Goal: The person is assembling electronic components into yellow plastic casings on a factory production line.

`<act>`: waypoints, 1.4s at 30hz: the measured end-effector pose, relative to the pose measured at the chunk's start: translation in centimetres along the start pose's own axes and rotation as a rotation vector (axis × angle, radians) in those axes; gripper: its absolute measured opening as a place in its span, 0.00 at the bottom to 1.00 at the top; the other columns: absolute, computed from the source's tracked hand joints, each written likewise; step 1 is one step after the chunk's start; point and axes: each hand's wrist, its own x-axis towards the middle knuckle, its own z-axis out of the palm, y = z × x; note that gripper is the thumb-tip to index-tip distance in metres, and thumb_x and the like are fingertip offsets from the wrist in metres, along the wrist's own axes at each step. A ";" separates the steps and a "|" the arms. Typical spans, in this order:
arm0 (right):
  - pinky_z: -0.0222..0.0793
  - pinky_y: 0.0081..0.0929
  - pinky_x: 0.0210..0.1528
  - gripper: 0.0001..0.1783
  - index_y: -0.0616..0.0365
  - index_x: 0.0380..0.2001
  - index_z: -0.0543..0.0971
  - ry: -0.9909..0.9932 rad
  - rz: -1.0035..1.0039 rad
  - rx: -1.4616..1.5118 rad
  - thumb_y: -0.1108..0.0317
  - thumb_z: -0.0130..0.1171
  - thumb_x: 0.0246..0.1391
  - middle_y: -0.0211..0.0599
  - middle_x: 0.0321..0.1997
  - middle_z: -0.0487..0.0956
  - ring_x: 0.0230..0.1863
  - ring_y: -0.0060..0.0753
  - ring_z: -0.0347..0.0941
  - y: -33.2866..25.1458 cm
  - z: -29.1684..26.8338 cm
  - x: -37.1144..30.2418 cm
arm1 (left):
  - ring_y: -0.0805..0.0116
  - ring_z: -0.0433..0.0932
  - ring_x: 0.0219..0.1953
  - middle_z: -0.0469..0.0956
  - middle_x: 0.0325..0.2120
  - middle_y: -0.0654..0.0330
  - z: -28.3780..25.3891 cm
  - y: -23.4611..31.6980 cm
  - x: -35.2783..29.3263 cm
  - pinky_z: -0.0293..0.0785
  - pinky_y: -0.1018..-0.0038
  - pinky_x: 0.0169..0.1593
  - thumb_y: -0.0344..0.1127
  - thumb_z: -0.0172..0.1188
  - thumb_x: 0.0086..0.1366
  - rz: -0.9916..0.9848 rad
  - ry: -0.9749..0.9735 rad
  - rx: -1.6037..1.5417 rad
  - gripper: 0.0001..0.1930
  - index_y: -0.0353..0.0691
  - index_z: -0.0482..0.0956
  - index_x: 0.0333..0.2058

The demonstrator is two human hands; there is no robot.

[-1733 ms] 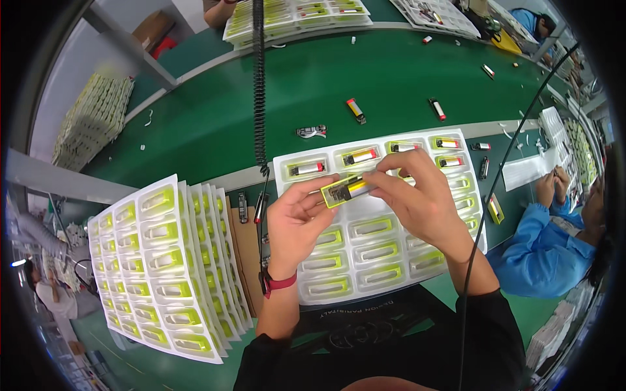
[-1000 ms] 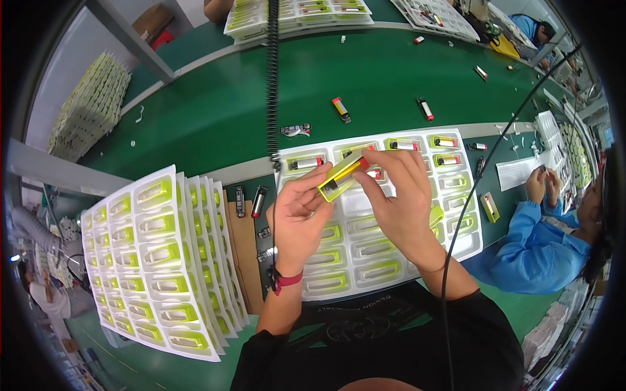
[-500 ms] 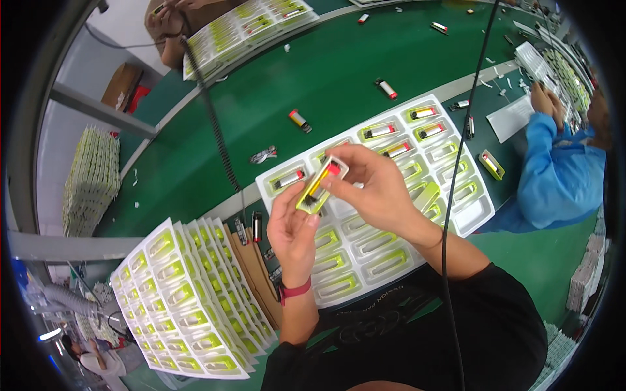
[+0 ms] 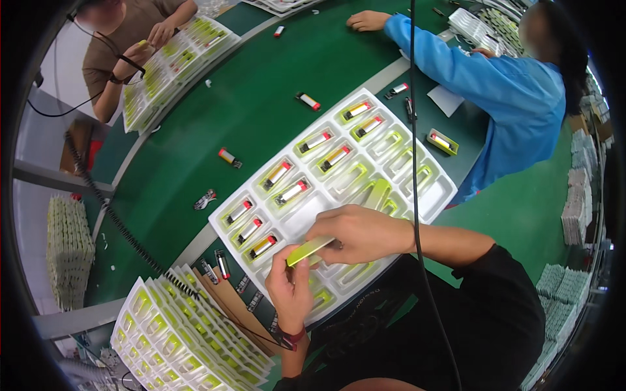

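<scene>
A yellow-green plastic casing [image 4: 309, 250] is held between my two hands, tilted so that its outer side faces up; its inside is hidden. My left hand [image 4: 290, 290] pinches its near left end with thumb and fingers. My right hand [image 4: 365, 236] grips its other end, the fingers partly hidden. Both hands are over a white compartment tray [image 4: 303, 219]. Several casings in its far and left rows hold small batteries [image 4: 278, 174] with red ends and dark boards. Other casings [image 4: 352, 176] there show no battery. One loose casing [image 4: 377, 193] lies tilted across others.
Stacked trays [image 4: 186, 332] stand at the lower left. Loose battery units [image 4: 229, 158] lie on the green conveyor [image 4: 261, 104]. A black cable [image 4: 416, 130] hangs across the right side. A co-worker's blue sleeve [image 4: 450, 62] reaches over the conveyor; another person [image 4: 130, 49] works at the far left.
The casing has been turned over from showing its battery to showing its outer side. Both hands have come lower and nearer. The view has shifted, and the blue-sleeved co-worker's arm now extends over the conveyor.
</scene>
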 end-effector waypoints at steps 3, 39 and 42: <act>0.71 0.42 0.39 0.13 0.63 0.41 0.76 0.039 -0.016 0.008 0.68 0.58 0.53 0.49 0.34 0.77 0.35 0.54 0.76 -0.2 0.6 -0.5 | 0.71 0.80 0.34 0.79 0.37 0.54 -0.2 0.7 -0.4 0.80 0.74 0.41 0.27 0.53 0.69 -0.050 0.016 -0.011 0.11 0.28 0.71 0.47; 0.65 0.34 0.42 0.07 0.56 0.30 0.79 0.269 -0.081 -0.499 0.73 0.65 0.44 0.33 0.34 0.73 0.39 0.40 0.67 5.6 2.3 3.7 | 0.49 0.77 0.42 0.80 0.40 0.51 -18.0 -5.4 15.0 0.74 0.58 0.48 0.25 0.54 0.59 0.137 0.391 1.249 0.15 0.42 0.81 0.45; 0.62 0.34 0.43 0.06 0.55 0.28 0.79 0.288 -0.089 -0.637 0.70 0.64 0.44 0.33 0.35 0.72 0.39 0.38 0.67 6.5 2.5 3.6 | 0.50 0.77 0.44 0.80 0.40 0.54 -18.0 -5.8 17.4 0.75 0.58 0.48 0.27 0.59 0.57 -0.081 0.178 1.329 0.14 0.49 0.83 0.41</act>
